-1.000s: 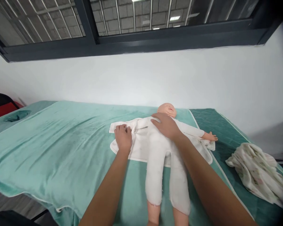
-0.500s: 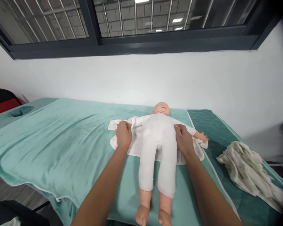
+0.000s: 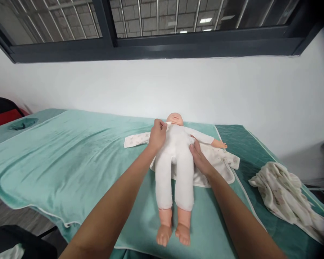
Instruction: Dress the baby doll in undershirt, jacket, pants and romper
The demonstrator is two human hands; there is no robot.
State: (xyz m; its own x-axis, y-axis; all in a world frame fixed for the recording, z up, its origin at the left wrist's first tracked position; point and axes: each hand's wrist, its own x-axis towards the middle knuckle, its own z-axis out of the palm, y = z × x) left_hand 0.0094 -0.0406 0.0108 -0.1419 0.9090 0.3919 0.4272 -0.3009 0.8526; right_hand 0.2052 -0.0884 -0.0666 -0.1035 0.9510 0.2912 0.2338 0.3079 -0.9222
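A baby doll point(image 3: 175, 144) with a white cloth body lies on its back, head toward the wall and bare feet toward me. A white baby shirt point(image 3: 213, 158) is spread beneath it, one printed sleeve point(image 3: 137, 139) out to the left and the other out to the right. Near the doll's neck, my left hand point(image 3: 158, 133) pinches the shirt's front edge. My right hand point(image 3: 200, 156) is closed around the doll's side at the waist. The doll's arm on the right stretches outward; its other arm is hidden behind my left hand.
A green sheet point(image 3: 70, 154) covers the bed. At the right lies a crumpled pale printed cloth point(image 3: 280, 194). Behind the bed rise a white wall point(image 3: 151, 86) and a dark-framed window point(image 3: 162, 46). A black and red object point(image 3: 2, 115) is at the far left.
The doll has shifted left on the shirt, so more of the shirt shows on the right. My left hand has moved up and right to the doll's neck; my right hand has moved left with its side.
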